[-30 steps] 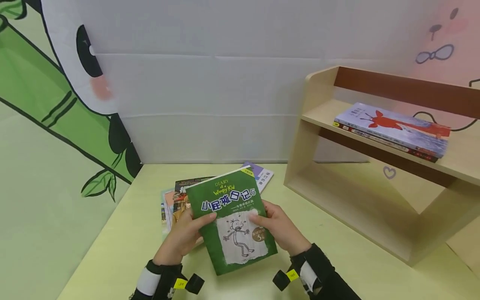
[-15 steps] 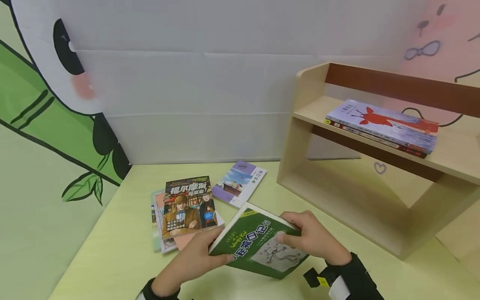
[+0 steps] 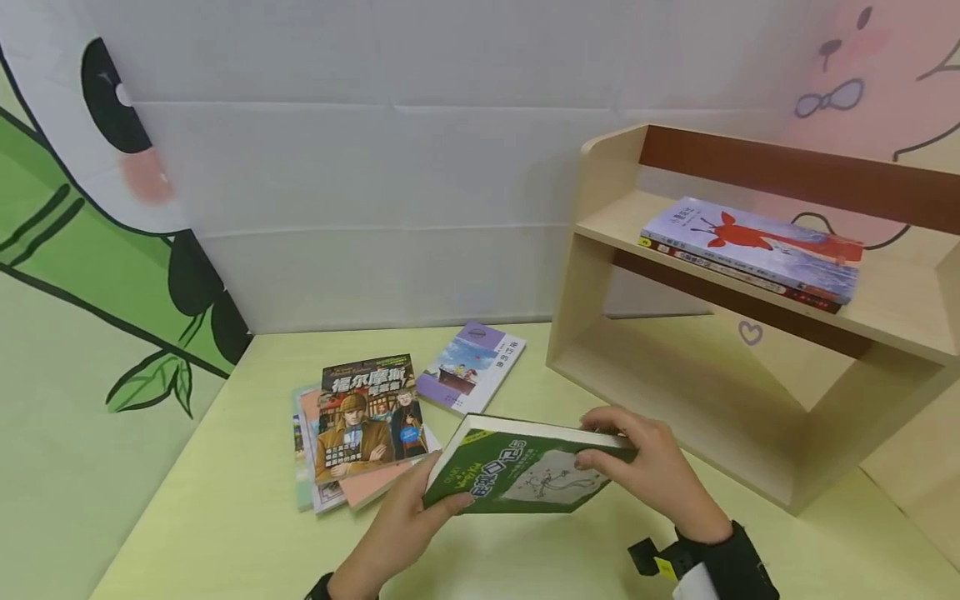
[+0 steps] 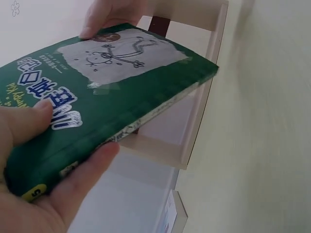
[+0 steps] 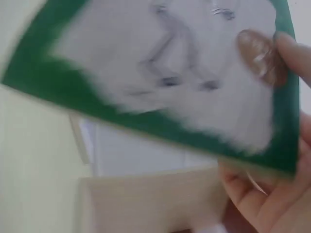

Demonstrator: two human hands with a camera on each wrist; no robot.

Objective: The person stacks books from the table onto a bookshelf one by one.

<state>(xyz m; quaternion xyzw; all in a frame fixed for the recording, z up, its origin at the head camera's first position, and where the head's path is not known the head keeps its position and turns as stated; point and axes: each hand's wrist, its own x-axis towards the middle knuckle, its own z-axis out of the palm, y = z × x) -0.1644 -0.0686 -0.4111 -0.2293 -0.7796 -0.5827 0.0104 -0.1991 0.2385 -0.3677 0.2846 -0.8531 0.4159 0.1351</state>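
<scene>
Green book [image 3: 528, 471] has swung sideways and tipped flatter since the earlier frame; left grip [image 3: 405, 521] pinches its left end, right grip [image 3: 652, 467] its right end, holding it over the worktop [image 3: 210, 525], right of the book pile [image 3: 367, 421], near the shelf [image 3: 693, 396].

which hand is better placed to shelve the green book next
Probably the right hand: it grips the end of the green book nearer the shelf, while the left hand holds the other end.

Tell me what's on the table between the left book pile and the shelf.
A purple book lies there, in the head view; bare table shows between it and the shelf.
</scene>
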